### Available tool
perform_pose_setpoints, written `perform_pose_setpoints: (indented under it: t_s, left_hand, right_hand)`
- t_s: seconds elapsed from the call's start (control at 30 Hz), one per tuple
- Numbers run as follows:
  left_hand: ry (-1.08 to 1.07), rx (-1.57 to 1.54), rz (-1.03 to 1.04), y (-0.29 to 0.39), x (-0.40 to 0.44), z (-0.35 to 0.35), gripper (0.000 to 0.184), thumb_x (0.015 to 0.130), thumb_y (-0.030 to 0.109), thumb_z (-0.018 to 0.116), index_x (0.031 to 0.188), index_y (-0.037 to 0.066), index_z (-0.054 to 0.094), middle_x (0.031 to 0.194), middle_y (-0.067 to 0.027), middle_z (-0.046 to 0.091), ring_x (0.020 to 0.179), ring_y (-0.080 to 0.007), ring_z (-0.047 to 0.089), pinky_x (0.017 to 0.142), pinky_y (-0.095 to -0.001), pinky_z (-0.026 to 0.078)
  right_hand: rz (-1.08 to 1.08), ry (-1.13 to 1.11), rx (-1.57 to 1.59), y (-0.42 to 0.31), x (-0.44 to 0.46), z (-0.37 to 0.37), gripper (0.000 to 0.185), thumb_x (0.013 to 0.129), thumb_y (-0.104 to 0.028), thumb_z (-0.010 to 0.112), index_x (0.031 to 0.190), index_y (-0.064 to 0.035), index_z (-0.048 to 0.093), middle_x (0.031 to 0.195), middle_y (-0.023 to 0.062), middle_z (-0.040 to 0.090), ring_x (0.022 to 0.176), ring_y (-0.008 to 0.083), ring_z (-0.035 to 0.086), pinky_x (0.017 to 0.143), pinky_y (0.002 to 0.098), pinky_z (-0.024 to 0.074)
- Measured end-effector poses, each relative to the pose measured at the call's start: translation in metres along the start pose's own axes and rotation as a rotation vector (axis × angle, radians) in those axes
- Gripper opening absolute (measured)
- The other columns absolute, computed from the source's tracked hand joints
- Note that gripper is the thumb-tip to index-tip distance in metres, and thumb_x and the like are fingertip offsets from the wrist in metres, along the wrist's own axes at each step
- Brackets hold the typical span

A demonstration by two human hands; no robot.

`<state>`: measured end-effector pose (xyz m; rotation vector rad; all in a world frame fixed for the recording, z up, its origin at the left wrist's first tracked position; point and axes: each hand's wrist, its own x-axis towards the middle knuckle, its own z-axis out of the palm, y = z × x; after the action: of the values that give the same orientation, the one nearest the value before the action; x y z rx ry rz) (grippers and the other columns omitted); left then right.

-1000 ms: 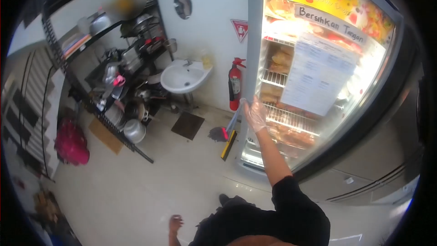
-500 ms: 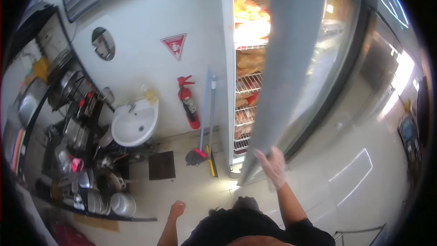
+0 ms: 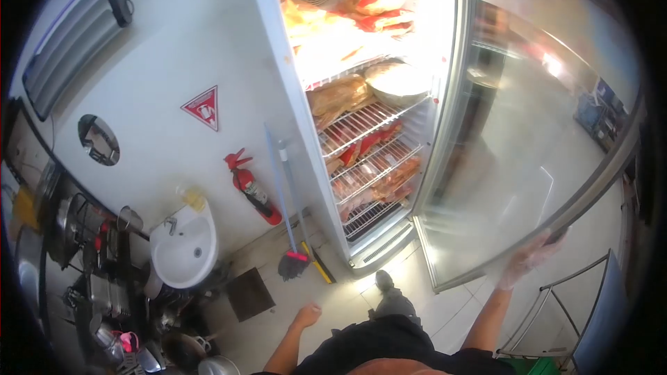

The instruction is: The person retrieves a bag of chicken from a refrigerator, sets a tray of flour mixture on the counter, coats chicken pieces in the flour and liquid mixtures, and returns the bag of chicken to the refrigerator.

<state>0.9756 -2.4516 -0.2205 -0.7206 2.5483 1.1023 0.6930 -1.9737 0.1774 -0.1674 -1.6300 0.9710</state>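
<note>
White-framed refrigerator (image 3: 294,97) stands open, its wire shelves (image 3: 361,128) stocked.
The glass door (image 3: 514,132) swings wide, its edge gripped by the gloved right hand (image 3: 526,260); the left hand (image 3: 308,315), loosely curled, hangs empty.

Bowl (image 3: 397,95): contents lost in glare
Right hand (image 3: 526,261): fingers blurred
Triangular sign (image 3: 203,107): print too small
Green object (image 3: 533,366): cut off below
</note>
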Motion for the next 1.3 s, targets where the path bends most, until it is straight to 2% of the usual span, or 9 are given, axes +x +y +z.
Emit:
perform_pose_setpoints:
  t_s: [0.17,0.3,0.53,0.7,0.77,0.87,1.03,1.13,1.3]
  left_hand:
    - [-0.208,0.129,-0.026,-0.036,0.017,0.057,0.039,0.092,0.043,0.063,0.112,0.011,0.071,0.118,-0.0177,0.070,0.116,-0.0364,0.064,0.099,-0.0458,0.051]
    - [-0.430,0.060,-0.256,-0.028,0.033,0.051,0.037,0.090,0.040,0.064,0.110,0.009,0.071,0.106,-0.0156,0.073,0.087,-0.0309,0.072,0.078,-0.0405,0.058]
    - [-0.112,-0.439,-0.619,0.023,0.099,0.075,0.035,0.093,0.039,0.064,0.109,0.010,0.072,0.094,-0.0078,0.073,0.079,-0.0215,0.072,0.065,-0.0388,0.057]
    - [0.021,-0.477,-0.520,0.105,0.158,0.098,0.033,0.089,0.037,0.066,0.106,0.009,0.074,0.098,-0.0115,0.075,0.088,-0.0277,0.073,0.078,-0.0399,0.058]
    - [0.057,-0.399,-0.412,0.124,0.175,0.105,0.030,0.087,0.035,0.067,0.102,0.011,0.074,0.099,-0.0135,0.075,0.093,-0.0299,0.072,0.083,-0.0399,0.057]
    - [0.065,-0.278,-0.316,0.146,0.188,0.116,0.024,0.085,0.034,0.068,0.098,0.015,0.075,0.100,-0.0154,0.075,0.098,-0.0318,0.071,0.088,-0.0402,0.055]
    - [0.005,-0.169,-0.175,0.168,0.212,0.088,0.028,0.090,0.034,0.070,0.108,0.012,0.073,0.106,-0.0138,0.074,0.099,-0.0285,0.070,0.089,-0.0395,0.054]
    - [0.079,-0.264,-0.092,0.177,0.220,0.072,0.034,0.092,0.035,0.071,0.116,0.010,0.071,0.108,-0.0130,0.074,0.098,-0.0255,0.070,0.089,-0.0385,0.054]
    - [-0.014,-0.390,0.128,0.230,0.232,0.023,0.033,0.094,0.032,0.071,0.118,0.009,0.070,0.101,-0.0084,0.072,0.096,-0.0188,0.067,0.087,-0.0339,0.052]
  right_hand:
    - [-0.423,0.024,0.243,0.011,0.032,0.098,0.048,0.102,-0.023,0.056,0.141,-0.0002,0.041,0.146,0.0213,0.045,0.141,0.0352,0.040,0.121,0.0491,0.0265]
    - [-0.415,-0.259,0.506,-0.049,0.051,0.219,0.048,0.097,-0.014,0.062,0.140,-0.0029,0.044,0.142,0.0197,0.050,0.135,0.0337,0.047,0.118,0.0475,0.0317]
    - [-0.808,-0.647,0.918,-0.225,0.118,0.377,0.055,0.086,-0.017,0.072,0.135,0.0001,0.055,0.129,0.0190,0.062,0.123,0.0335,0.058,0.108,0.0435,0.0421]
    - [-0.761,-1.294,0.995,-0.324,0.089,0.443,0.066,0.085,-0.030,0.075,0.141,-0.0028,0.053,0.137,0.0198,0.059,0.124,0.0346,0.057,0.106,0.0426,0.0454]
    - [-0.983,-1.321,0.559,-0.352,0.100,0.435,0.065,0.088,-0.029,0.074,0.146,-0.0098,0.051,0.137,0.0175,0.059,0.119,0.0304,0.062,0.102,0.0406,0.0495]
    - [-0.988,-1.475,0.846,-0.353,0.119,0.430,0.052,0.096,-0.029,0.066,0.144,-0.0108,0.055,0.128,0.0168,0.065,0.109,0.0266,0.065,0.095,0.0373,0.0526]
    - [-0.390,-1.492,1.175,-0.341,0.112,0.493,0.041,0.096,-0.030,0.064,0.135,-0.0154,0.063,0.100,0.0127,0.074,0.089,0.0278,0.070,0.082,0.0398,0.0545]
    - [-0.286,-1.064,1.192,-0.304,0.132,0.543,0.043,0.097,-0.030,0.064,0.127,0.0004,0.062,0.094,0.0117,0.071,0.079,0.0224,0.065,0.070,0.0377,0.0526]
    - [0.285,-0.805,1.032,-0.233,0.161,0.529,0.037,0.097,-0.028,0.065,0.122,0.0003,0.063,0.097,0.0111,0.068,0.083,0.0165,0.065,0.071,0.0306,0.0515]
